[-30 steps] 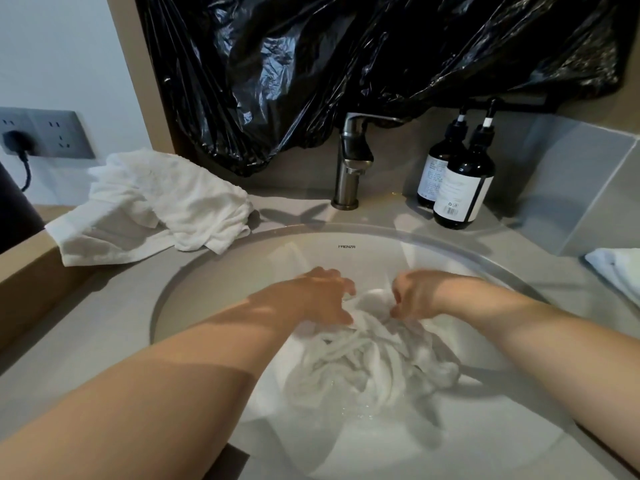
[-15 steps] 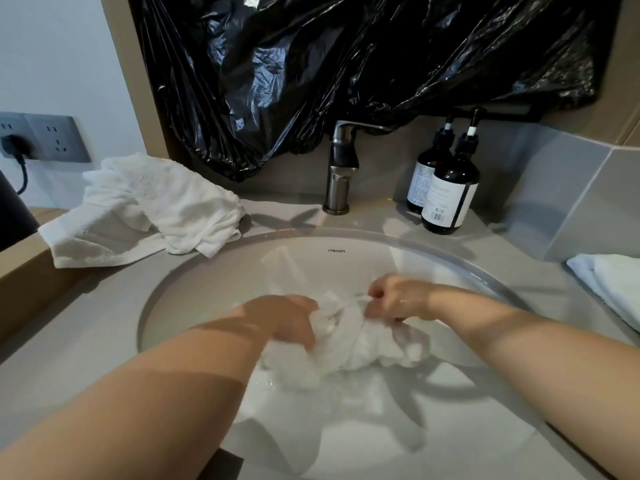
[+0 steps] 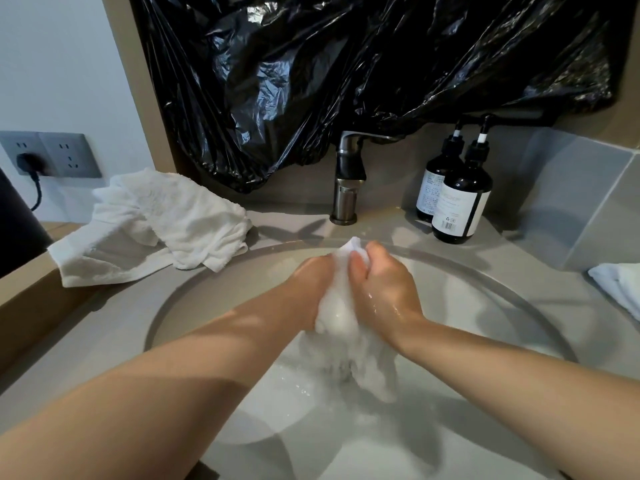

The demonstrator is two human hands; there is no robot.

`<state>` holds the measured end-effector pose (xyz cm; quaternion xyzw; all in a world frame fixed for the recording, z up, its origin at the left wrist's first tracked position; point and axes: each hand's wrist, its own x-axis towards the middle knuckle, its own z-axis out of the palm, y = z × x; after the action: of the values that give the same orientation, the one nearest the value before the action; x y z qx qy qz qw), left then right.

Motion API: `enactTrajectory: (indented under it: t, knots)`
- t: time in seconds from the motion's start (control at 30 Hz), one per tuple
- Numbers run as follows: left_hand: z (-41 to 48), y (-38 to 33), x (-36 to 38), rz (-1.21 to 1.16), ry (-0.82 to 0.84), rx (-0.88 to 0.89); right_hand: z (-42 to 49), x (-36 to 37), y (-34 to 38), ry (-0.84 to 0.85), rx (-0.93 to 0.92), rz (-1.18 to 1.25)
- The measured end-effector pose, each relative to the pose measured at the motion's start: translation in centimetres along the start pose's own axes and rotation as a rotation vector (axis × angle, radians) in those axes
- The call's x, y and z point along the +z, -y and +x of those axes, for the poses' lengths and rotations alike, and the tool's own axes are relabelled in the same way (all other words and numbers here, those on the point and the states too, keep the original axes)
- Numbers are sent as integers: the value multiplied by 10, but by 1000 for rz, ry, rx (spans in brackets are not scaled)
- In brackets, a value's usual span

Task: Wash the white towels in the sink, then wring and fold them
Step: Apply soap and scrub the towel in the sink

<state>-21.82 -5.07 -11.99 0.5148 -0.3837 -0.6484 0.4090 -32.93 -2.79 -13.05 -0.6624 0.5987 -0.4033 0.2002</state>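
White towels [image 3: 162, 220] lay bunched on counter left of sink [image 3: 502, 299]. Over sink's middle, left hand [image 3: 310, 284] & right hand [image 3: 382, 289] gripped wet towel [image 3: 341, 318] btwn them, fingers curled tight round it, its lower end hanging into sink. Behind sink, 2 dark bottles [image 3: 460, 206]; right of sink, another white towel [image 3: 618, 285]

The one camera sits on the person's head, close over the sink [image 3: 478, 317], facing forward and down toward the tap [image 3: 348, 188] and the back wall [image 3: 398, 174], its wide lens taking in the counter [image 3: 104, 327] on either side.
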Motion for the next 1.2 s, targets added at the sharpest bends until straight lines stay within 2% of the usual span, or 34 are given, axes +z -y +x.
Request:
enactTrajectory:
  t: [0.07, 0.13, 0.17, 0.23, 0.3, 0.33, 0.4, 0.47, 0.5, 0.57, 0.63, 0.7, 0.73, 0.77, 0.8, 0.83, 0.87, 0.93, 1.0, 1.1, 1.2]
  knots:
    - [-3, -1, -2, 39, 88, -31, 13, -4, -14, 10, -46, -83]
    - [0, -6, -10, 130, 124, -57, 33, -7, -31, 116, -13, -148]
    - [3, -6, -14, 306, 112, -63, 41, -10, -39, 223, 61, -243]
    - [8, -2, -19, 874, 115, -53, 51, -16, -50, 500, 225, -561]
    - [14, 4, -22, 1422, 138, 16, 53, -22, -56, 697, 225, -796]
    - [15, 6, -23, 1560, 118, 53, 53, -24, -55, 724, 186, -861]
    - [16, 10, -27, 1658, 91, 94, 52, -29, -52, 628, 77, -904]
    - [16, 16, -26, 1679, 200, 85, 47, -29, -47, 552, 64, -786]
    - [17, 22, -23, 1677, 312, 13, 40, -27, -44, 611, 55, -757]
    - [20, 40, -16, 1780, 515, -205, 18, -15, -43, 917, 26, -861]
    - [25, 60, -17, 1966, 527, -284, -5, 0, -50, 1175, 11, -1108]
    - [34, 79, -22, 2028, 431, -259, -18, 11, -55, 1227, -73, -1292]
    - [37, 85, -23, 2008, 390, -233, -19, 17, -64, 1182, -163, -1332]
    - [38, 88, -25, 1972, 361, -195, -16, 22, -70, 1068, -332, -1307]
    - [40, 89, -25, 1916, 330, -134, -11, 23, -78, 886, -519, -1213]
    - [40, 87, -28, 1828, 298, -75, -2, 22, -86, 742, -581, -1102]
    - [41, 81, -30, 1693, 276, -41, 7, 16, -86, 744, -451, -952]
    - [41, 64, -34, 1277, 222, -88, 25, 5, -85, 826, -89, -670]
    - [33, 43, -36, 895, 159, -138, 38, -5, -86, 743, 182, -434]
    - [22, 22, -37, 530, 81, -181, 46, -24, -70, 519, 384, -29]
    - [16, 12, -32, 276, 23, -134, 38, -34, -36, 239, 412, 260]
